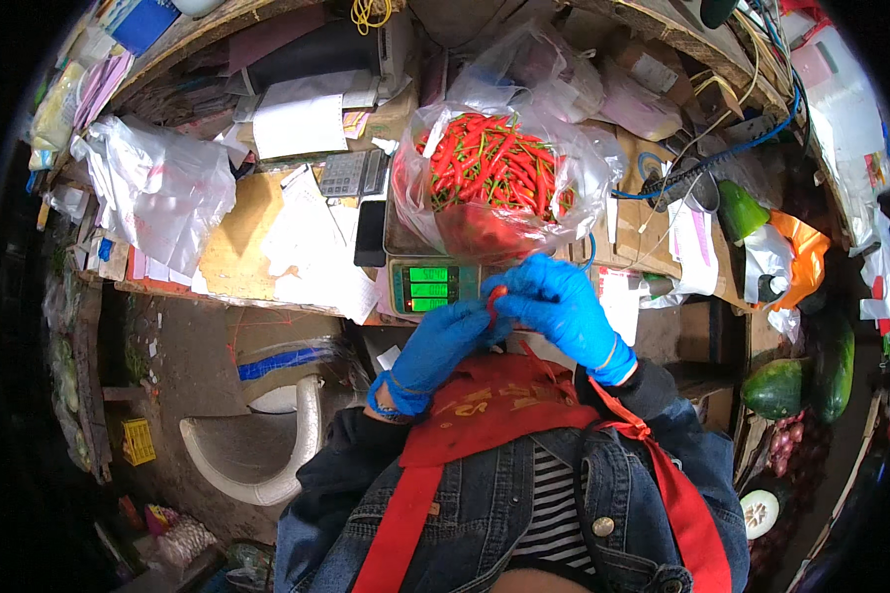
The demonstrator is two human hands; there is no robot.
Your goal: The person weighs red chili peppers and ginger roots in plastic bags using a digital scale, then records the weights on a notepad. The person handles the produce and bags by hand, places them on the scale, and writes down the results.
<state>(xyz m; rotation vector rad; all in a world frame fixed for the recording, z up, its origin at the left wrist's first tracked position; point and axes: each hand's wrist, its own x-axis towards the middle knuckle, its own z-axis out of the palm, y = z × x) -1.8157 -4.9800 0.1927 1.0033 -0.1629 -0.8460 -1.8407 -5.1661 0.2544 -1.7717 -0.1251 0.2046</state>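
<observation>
My left hand (pixel 445 341) and my right hand (pixel 564 304), both in blue gloves, meet in front of my red apron (pixel 489 408). Between their fingers is a small red piece (pixel 495 302), perhaps a chili pepper; which hand grips it is hard to tell. Beyond them, an open clear plastic bag (pixel 463 233) full of red chili peppers (pixel 497 163) with green stems rests on the pan of a digital scale (pixel 397 285). The scale's green display is lit, just beyond my left hand. The fingertips are partly hidden by the gloves.
A black phone (pixel 371 234), a calculator (pixel 352 173) and loose papers (pixel 308 222) lie left of the scale. A white plastic bag (pixel 163 193) is farther left. A blue cable (pixel 742 148), a metal cup (pixel 703 193) and cut green melons (pixel 775 389) are at the right.
</observation>
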